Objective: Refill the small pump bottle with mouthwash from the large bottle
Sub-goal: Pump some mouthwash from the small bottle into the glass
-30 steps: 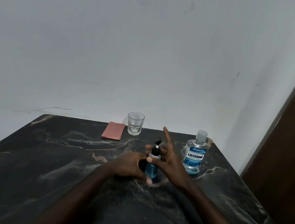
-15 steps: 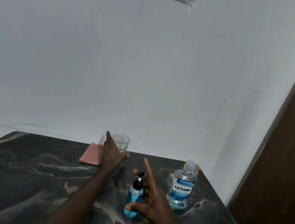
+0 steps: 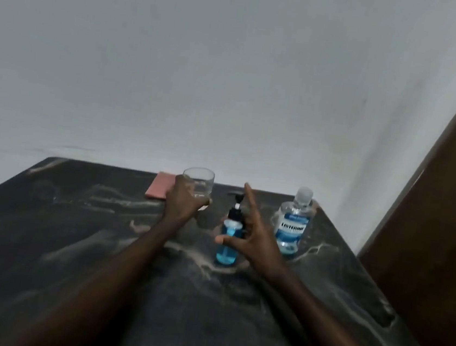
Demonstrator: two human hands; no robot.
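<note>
Near the tabletop's (image 3: 43,237) far edge, my left hand (image 3: 182,201) wraps the glass (image 3: 198,182); my right hand (image 3: 251,232), fingers spread, steadies the pump bottle (image 3: 229,241), probably for dispensing.

The left hand (image 3: 182,200) wraps the glass (image 3: 198,182) on the table (image 3: 71,240). A folded cloth (image 3: 159,189) lies just left of that grip; the pump bottle (image 3: 229,237) stands right of it, beside the right hand (image 3: 254,232), with the large bottle (image 3: 293,223) farther right.

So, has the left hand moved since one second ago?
Yes. The left hand left the pump bottle and went forward to the glass, which it now grips.
</note>
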